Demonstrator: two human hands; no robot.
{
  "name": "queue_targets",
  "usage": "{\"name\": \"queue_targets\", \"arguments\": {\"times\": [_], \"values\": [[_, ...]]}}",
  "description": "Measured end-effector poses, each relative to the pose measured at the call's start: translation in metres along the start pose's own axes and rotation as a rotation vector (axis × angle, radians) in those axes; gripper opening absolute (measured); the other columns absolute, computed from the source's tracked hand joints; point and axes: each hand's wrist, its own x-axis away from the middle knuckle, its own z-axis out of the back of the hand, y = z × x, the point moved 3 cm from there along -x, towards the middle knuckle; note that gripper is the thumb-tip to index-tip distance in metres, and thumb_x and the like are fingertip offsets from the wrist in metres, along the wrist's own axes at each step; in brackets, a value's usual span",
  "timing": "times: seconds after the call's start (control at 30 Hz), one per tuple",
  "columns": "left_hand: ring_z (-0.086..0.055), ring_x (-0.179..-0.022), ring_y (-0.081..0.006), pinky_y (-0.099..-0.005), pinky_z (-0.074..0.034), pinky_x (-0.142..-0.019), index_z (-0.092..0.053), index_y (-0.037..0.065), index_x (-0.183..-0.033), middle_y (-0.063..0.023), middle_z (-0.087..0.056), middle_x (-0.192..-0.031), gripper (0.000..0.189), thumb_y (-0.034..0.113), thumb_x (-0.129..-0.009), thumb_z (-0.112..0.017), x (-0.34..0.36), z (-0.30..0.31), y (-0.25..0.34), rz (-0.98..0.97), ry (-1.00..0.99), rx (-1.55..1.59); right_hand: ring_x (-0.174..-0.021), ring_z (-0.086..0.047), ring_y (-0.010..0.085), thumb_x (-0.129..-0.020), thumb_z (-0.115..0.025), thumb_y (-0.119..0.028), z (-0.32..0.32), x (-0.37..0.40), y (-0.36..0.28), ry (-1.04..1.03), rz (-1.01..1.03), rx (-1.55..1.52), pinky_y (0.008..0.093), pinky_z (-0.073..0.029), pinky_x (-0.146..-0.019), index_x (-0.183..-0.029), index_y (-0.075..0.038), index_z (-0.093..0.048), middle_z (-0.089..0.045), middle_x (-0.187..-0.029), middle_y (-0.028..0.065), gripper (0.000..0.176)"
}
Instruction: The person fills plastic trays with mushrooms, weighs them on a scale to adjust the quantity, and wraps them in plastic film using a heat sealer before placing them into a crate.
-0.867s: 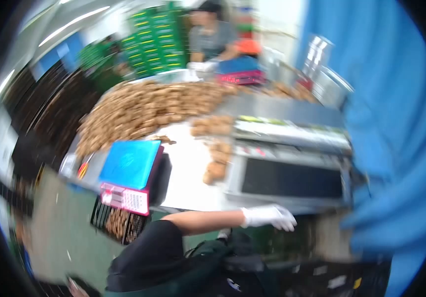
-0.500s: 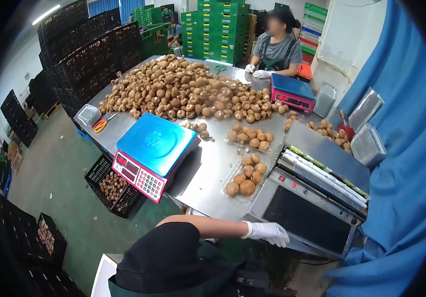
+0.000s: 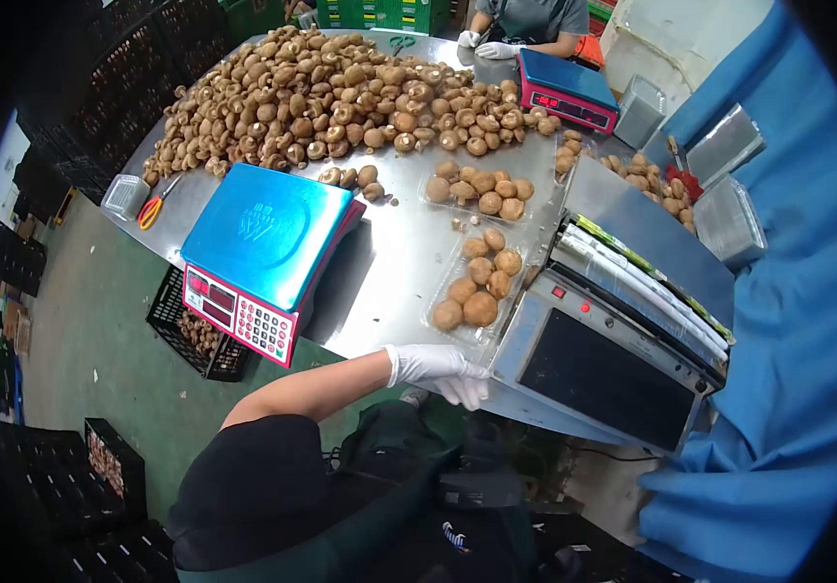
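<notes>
My left hand (image 3: 446,374), in a white glove, hangs at the front edge of the steel table by the near corner of the wrapping machine (image 3: 623,374). Its fingers droop loosely, slightly apart, and nothing shows in them. My right hand is out of view. Just beyond my left hand lies a clear tray of mushrooms (image 3: 480,309), with a second mushroom tray (image 3: 489,185) behind it. To the left stands a blue-topped weighing scale (image 3: 261,228) with a bare platform.
A big heap of mushrooms (image 3: 312,102) covers the table's far side. Orange-handled scissors (image 3: 151,212) and clear trays (image 3: 125,197) lie at left. Across the table, a person's gloved hands (image 3: 496,49) are near another scale (image 3: 566,92). A black crate (image 3: 171,306) stands on the floor.
My view has tilted down, so the table sits higher in it. My left hand has shifted left along the machine's front, toward the near tray of mushrooms.
</notes>
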Motion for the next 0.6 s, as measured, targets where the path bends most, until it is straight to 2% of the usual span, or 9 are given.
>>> {"name": "queue_targets", "arguments": {"times": [0.07,0.1,0.17,0.2,0.27,0.33,0.37,0.5,0.6], "values": [[-0.062,-0.09,-0.0167,-0.0254,-0.049,-0.073,-0.059,0.002,-0.102,-0.0112,-0.065,-0.093,0.04,0.035,-0.095,-0.038,0.005,0.009,-0.013,0.018,0.008,0.046,-0.092,-0.058,0.0218,-0.092,-0.049,-0.018,-0.045,-0.017,-0.062,-0.172,0.444,0.328,0.0315,-0.046,-0.085,-0.105,0.005,-0.059,-0.061,-0.101,0.0152,0.028],[-0.062,-0.089,-0.0171,-0.0253,-0.049,-0.071,-0.059,0.002,-0.101,-0.0113,-0.065,-0.092,0.041,0.036,-0.095,-0.038,0.005,0.013,-0.02,0.036,0.021,0.08,-0.092,-0.058,0.0218,-0.092,-0.049,-0.018,-0.075,-0.025,-0.085,-0.174,0.447,0.335,0.0315,-0.046,-0.085,-0.105,0.005,-0.059,-0.061,-0.101,0.0152,0.028],[-0.062,-0.088,-0.0173,-0.0248,-0.05,-0.071,-0.056,0.002,-0.104,-0.0111,-0.065,-0.094,0.041,0.037,-0.095,-0.037,-0.009,0.023,-0.041,0.045,0.07,0.176,-0.088,-0.059,0.0231,-0.082,-0.051,0.007,-0.157,-0.02,-0.137,-0.501,0.955,0.136,0.0317,-0.043,-0.086,-0.089,0.004,-0.06,-0.063,-0.092,0.014,0.012],[-0.062,-0.088,-0.0171,-0.0248,-0.049,-0.071,-0.055,0.002,-0.107,-0.0111,-0.064,-0.096,0.04,0.036,-0.096,-0.037,-0.02,0.027,-0.052,0.047,0.109,0.394,-0.087,-0.06,0.0254,-0.078,-0.058,-0.001,-0.195,-0.002,-0.177,-0.552,1.198,0.197,0.0353,-0.044,-0.083,-0.092,-0.001,-0.062,-0.064,-0.092,0.0117,0.015],[-0.062,-0.088,-0.0161,-0.0237,-0.049,-0.069,-0.051,0.003,-0.113,-0.0108,-0.064,-0.101,0.037,0.033,-0.096,-0.037,-0.025,0.028,-0.055,0.041,0.18,0.735,-0.083,-0.059,0.0259,-0.075,-0.062,-0.004,-0.269,0.023,-0.223,-0.635,1.461,0.157,0.0347,-0.045,-0.074,-0.089,-0.006,-0.063,-0.063,-0.09,0.0078,0.014],[-0.062,-0.087,-0.0158,-0.0233,-0.048,-0.068,-0.052,0.004,-0.113,-0.0104,-0.064,-0.101,0.037,0.033,-0.096,-0.038,-0.025,0.031,-0.054,-0.021,0.23,0.72,-0.079,-0.059,0.0248,-0.077,-0.061,-0.01,-0.34,0.039,-0.242,-0.768,1.509,0.022,0.0347,-0.046,-0.07,-0.083,-0.007,-0.062,-0.063,-0.084,0.0067,0.007],[-0.062,-0.086,-0.0154,-0.0229,-0.048,-0.068,-0.052,0.004,-0.112,-0.01,-0.064,-0.1,0.036,0.033,-0.096,-0.038,-0.025,0.035,-0.052,-0.084,0.291,0.693,-0.077,-0.06,0.0245,-0.078,-0.06,-0.015,-0.374,0.046,-0.249,-0.745,1.63,0.018,0.0343,-0.047,-0.069,-0.083,-0.008,-0.063,-0.063,-0.082,0.0064,0.009],[-0.064,-0.079,-0.0149,-0.0222,-0.048,-0.061,-0.056,0.002,-0.106,-0.0099,-0.066,-0.093,0.031,0.026,-0.095,-0.04,-0.015,0.042,-0.05,-0.113,0.426,0.623,-0.078,-0.062,0.027,-0.078,-0.056,-0.019,-0.48,0.068,-0.257,-0.828,1.724,0.552,0.0369,-0.048,-0.068,-0.084,-0.008,-0.065,-0.064,-0.08,0.0103,0.016],[-0.065,-0.07,-0.0163,-0.0241,-0.049,-0.056,-0.059,0.0,-0.096,-0.0101,-0.067,-0.084,0.026,0.02,-0.091,-0.043,0.005,0.058,-0.06,-0.121,0.545,0.617,-0.073,-0.063,0.0297,-0.075,-0.055,-0.015,-0.528,0.079,-0.248,-0.833,1.788,0.768,0.0393,-0.05,-0.064,-0.079,-0.006,-0.067,-0.064,-0.077,0.0146,0.015]]}}
